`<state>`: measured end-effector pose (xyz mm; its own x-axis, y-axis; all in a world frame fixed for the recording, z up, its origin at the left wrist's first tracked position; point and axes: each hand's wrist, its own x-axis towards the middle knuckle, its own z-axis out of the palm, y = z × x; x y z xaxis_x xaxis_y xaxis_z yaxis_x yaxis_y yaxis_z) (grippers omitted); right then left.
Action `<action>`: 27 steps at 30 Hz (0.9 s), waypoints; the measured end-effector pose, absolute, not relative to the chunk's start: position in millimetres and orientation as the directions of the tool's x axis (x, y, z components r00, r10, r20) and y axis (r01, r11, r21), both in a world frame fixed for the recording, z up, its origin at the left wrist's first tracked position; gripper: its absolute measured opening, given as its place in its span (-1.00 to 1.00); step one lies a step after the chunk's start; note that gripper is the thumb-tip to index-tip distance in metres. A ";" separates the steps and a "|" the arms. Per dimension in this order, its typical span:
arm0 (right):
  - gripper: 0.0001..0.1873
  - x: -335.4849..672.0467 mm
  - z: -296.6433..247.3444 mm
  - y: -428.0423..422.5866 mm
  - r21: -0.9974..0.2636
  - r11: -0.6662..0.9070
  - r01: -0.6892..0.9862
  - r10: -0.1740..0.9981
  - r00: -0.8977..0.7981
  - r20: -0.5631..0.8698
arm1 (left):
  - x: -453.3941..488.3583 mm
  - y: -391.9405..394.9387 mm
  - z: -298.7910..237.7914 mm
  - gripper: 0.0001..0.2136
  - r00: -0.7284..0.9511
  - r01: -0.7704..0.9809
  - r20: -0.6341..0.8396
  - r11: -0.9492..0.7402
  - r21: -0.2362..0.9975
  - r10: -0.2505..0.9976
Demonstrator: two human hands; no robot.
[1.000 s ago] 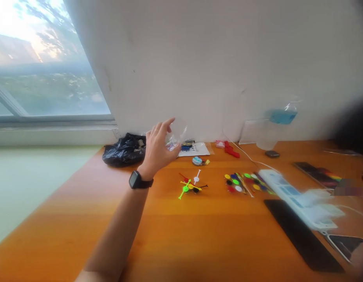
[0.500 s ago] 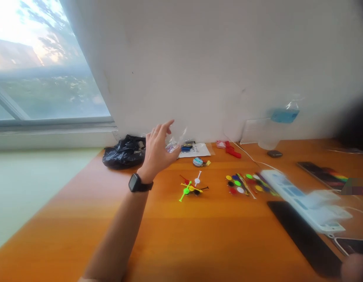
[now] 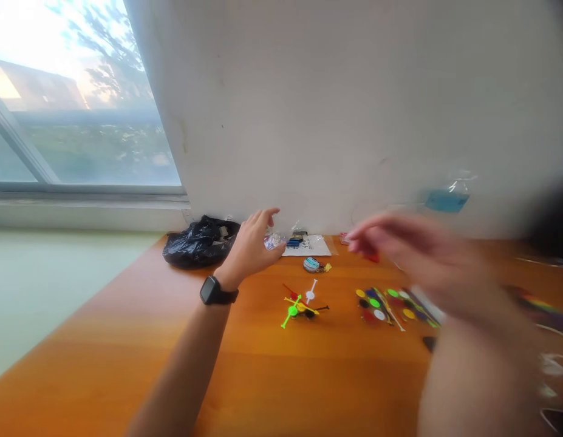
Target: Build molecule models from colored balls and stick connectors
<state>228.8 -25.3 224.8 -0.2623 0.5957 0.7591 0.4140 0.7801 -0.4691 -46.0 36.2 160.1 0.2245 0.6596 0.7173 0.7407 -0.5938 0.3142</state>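
My left hand point(image 3: 251, 247), a black watch on its wrist, reaches over the back of the table with thumb and fingers apart. Behind its fingertips lies a crumpled clear plastic bag point(image 3: 276, 238); I see nothing gripped. My right hand point(image 3: 404, 249) is raised at the right, smeared by motion, so its grip is unclear. Between the hands lies a small pile of crossed plastic sticks with round discs in green point(image 3: 293, 311), yellow, white, red and black. A group of coloured discs and sticks point(image 3: 376, 306) lies below my right hand.
A black plastic bag point(image 3: 201, 243) sits at the back left. White paper point(image 3: 311, 245) with small dark items lies by the wall, and a round light-blue trinket point(image 3: 311, 264) is in front of it. Phones and white cables point(image 3: 554, 364) are at the right.
My right hand has come up from the lower right corner and now covers part of the white power strip. My left hand keeps its open pose; the view has shifted slightly.
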 end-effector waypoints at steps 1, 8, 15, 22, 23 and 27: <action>-0.78 223.6 218.0 -14.3 -0.513 0.747 0.422 0.663 -0.422 0.618 | -47.6 38.6 157.6 -0.43 0.220 0.744 0.714 -0.588 0.319 0.665; -0.60 156.0 133.3 42.2 -0.387 0.565 0.729 0.616 -0.684 -0.390 | -55.4 49.0 142.2 -0.45 0.288 0.679 0.574 -0.586 0.442 0.766; -0.53 120.8 102.0 44.8 -0.196 0.603 0.774 0.552 -0.581 -0.598 | -54.5 53.4 131.7 -0.41 0.388 0.616 0.402 -0.558 0.556 0.829; -0.62 127.8 102.6 47.5 -0.194 0.574 0.795 0.646 -0.586 -0.489 | -60.1 55.5 132.8 -0.43 0.396 0.631 0.393 -0.557 0.539 0.830; -0.64 130.8 104.5 48.5 -0.227 0.561 0.796 0.660 -0.595 -0.459 | -61.1 55.2 133.4 -0.43 0.396 0.629 0.400 -0.561 0.537 0.827; -0.81 146.0 124.1 50.8 -0.405 0.569 0.716 0.668 -0.689 -0.281 | -65.3 54.3 135.1 -0.44 0.375 0.624 0.426 -0.564 0.540 0.823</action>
